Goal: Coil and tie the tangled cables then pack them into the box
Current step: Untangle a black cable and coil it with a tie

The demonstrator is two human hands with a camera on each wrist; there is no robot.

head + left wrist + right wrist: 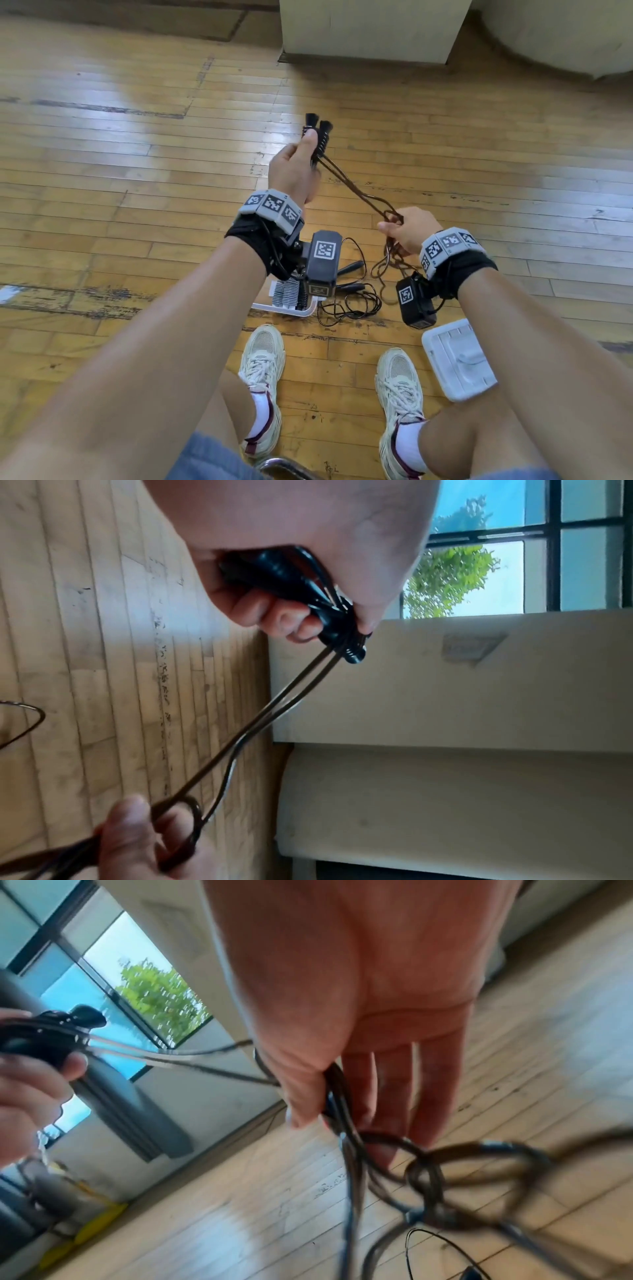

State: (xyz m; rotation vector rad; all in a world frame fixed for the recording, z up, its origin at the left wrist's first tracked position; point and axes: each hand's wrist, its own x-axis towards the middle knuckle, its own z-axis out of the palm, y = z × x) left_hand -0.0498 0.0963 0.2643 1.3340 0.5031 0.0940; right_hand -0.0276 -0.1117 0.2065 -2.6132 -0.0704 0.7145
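Note:
My left hand [303,150] is raised and grips the two black plug ends [317,132] of a dark brown cable, thumb pressed on them. Two taut strands [352,190] run down to my right hand [394,228], which pinches the gathered loops between thumb and fingers. More tangled loops [445,1172] dangle blurred below that hand. In the left wrist view the fingers curl round the plug ends [284,572] and the strands [274,715] lead to the right hand [143,840]. A second thin black cable [349,301] lies loose on the floor.
A white box [291,310] with dark and grey pieces inside sits on the wooden floor, partly hidden by my left wrist camera. A white lid [457,359] lies by my right shoe [399,387]. A cream cabinet [370,31] stands ahead.

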